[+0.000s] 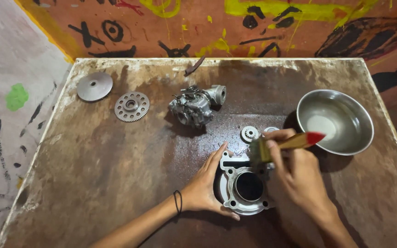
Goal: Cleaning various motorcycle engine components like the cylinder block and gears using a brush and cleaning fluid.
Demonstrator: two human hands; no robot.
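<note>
1. The left hand (207, 183) rests flat against the left side of an engine cylinder block (244, 186), fingers spread along its edge and thumb curled under its near rim; it steadies the part without closing around it.
2. The right hand (295, 172) grips a paintbrush (283, 144) with a yellowish handle and a red tip; the bristles touch the far rim of the cylinder block.
3. The cylinder block, a grey metal casting with a round bore and small bolt holes, lies on the tabletop (93, 174) near the middle of the near edge, bore facing up.
4. A small gear (250, 134) sits just beyond the block, and a small round metal piece (270, 130) lies beside it, partly hidden by the right hand's fingers.
5. A carburetor (196, 105) stands toward the middle of the far half of the tabletop.
6. A large toothed sprocket (132, 106) lies left of the carburetor, and a smooth round metal disc (94, 86) lies near the far left corner.
7. A steel bowl (335, 121) holding a little pale liquid sits near the right edge, just beyond the brush's red tip.
8. A thin dark strip (194, 66) lies at the far edge.
9. The tabletop is brown, stained and wet-looking around the parts.
</note>
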